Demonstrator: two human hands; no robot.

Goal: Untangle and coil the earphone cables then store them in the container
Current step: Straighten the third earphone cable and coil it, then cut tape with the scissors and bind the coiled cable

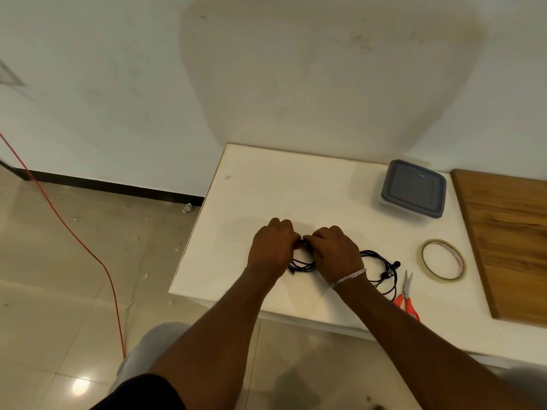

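On the white rectangular table (266,184), the grey-lidded square plastic container (413,187) is sitting closed, well apart. The left hand (272,247) and right hand (334,250) are pinching the tangled black earphone cables (381,267) lying between them; easing loops apart gently, not yanking, should avoid tightening knots.

— what sort of place was it?
— a plain, bare room, perhaps a home or an unfinished office: scuffed white wall (296,69), glossy beige tiled floor (59,261) with scattered debris, a dark skirting board (118,184), a white table (266,179).
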